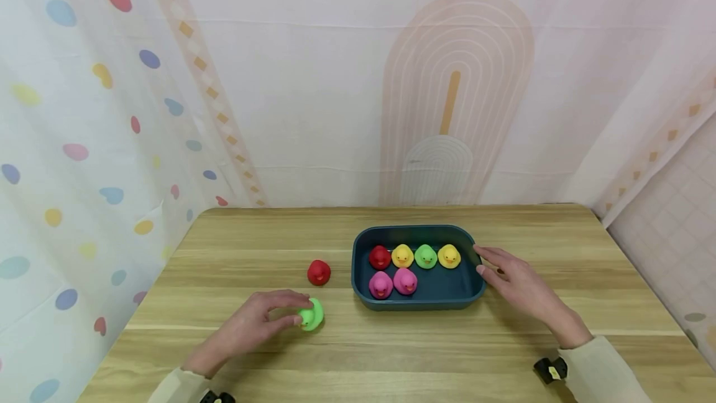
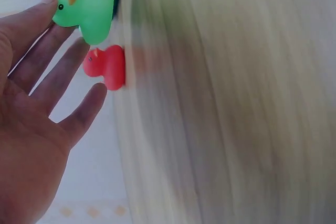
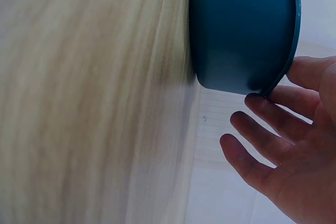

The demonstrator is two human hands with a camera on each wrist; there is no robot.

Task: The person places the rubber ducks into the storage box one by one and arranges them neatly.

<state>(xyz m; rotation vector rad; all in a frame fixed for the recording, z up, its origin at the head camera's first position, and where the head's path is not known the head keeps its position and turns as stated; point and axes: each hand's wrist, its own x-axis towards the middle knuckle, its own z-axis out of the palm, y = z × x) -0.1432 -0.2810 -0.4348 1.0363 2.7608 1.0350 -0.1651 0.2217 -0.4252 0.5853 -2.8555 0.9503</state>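
My left hand (image 1: 260,322) pinches a green rubber duck (image 1: 312,314) between thumb and forefinger, its other fingers spread. In the left wrist view the green duck (image 2: 94,11) is held just off the tabletop. A red rubber duck (image 1: 319,272) stands on the table beyond it. My right hand (image 1: 523,282) rests its fingertips on the right end of a dark teal box (image 1: 358,272); in the right wrist view its fingers are loosely extended at the box rim (image 3: 297,3). In the box, a red, two yellow and a green duck (image 1: 426,257) form the back row; two pink ducks (image 1: 381,285) sit in front.
The wood-grain table (image 1: 425,353) reaches back to a patterned white curtain (image 1: 313,111). A dotted curtain (image 1: 84,204) hangs along the left side. Black wrist straps (image 1: 550,370) sit at both sleeve cuffs.
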